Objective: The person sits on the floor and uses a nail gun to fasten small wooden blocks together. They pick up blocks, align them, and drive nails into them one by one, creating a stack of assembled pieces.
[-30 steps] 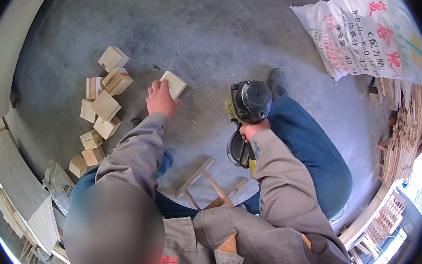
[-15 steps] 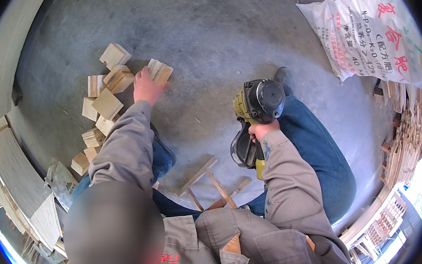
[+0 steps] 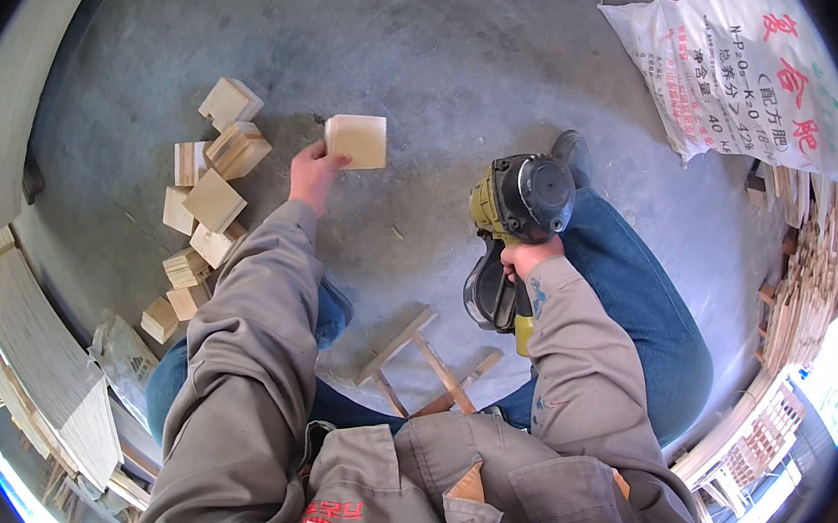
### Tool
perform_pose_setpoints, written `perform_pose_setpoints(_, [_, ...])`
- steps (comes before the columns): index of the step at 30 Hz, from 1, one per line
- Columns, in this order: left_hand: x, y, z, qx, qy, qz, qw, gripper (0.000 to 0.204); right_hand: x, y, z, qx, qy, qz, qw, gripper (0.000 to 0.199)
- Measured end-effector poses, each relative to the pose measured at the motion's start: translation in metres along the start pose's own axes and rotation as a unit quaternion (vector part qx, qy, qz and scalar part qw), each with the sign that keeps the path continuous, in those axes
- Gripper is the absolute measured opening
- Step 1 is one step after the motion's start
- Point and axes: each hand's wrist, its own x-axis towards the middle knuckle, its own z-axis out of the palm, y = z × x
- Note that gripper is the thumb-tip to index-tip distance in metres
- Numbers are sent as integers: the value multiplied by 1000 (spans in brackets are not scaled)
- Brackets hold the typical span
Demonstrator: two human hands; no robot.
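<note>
Nail gun (image 3: 523,198), by its look: yellow and black; landmark for this entry. Right hand (image 3: 530,255): fingers wrapped around the tool's grip. Wooden block (image 3: 359,144), 1, square and pale: left of the nail gun and farther from the wearer. Left hand (image 3: 312,174): fingers pinching the block at its left edge, thumb over the upper face; whether it is off the floor (image 3: 422,72) cannot be told.

Stage, as judged: 1 piece in hand, apart from the nail gun; about 9 loose blocks (image 3: 214,201) remain ungripped, heaped farther left of the nail gun, some with layered edges.

Surroundings: white printed sack (image 3: 732,75), right of and beyond the nail gun; stacked wood strips (image 3: 820,286), far right of it; long boards (image 3: 48,354), far left; wooden frame (image 3: 396,345), left of it, nearer the wearer.

In the way: right leg (image 3: 638,312), immediately right of the nail gun, limiting room there; shoe (image 3: 574,153) just beyond.
</note>
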Motion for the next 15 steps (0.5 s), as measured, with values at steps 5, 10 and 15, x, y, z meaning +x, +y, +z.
perform_pose_setpoints(5, [-6,-27,7,-84,-28,-114,990,52,-3,-4,0,0,-8,-10,1000,9])
perform_pose_setpoints(10, [-1,-40,-6,-43,-10,-111,993,51,-4,-5,3,-1,2,-13,1000,9])
perform_pose_setpoints(15, [-12,-23,0,89,101,-46,990,50,-1,-2,2,-22,-9,-18,1000,8])
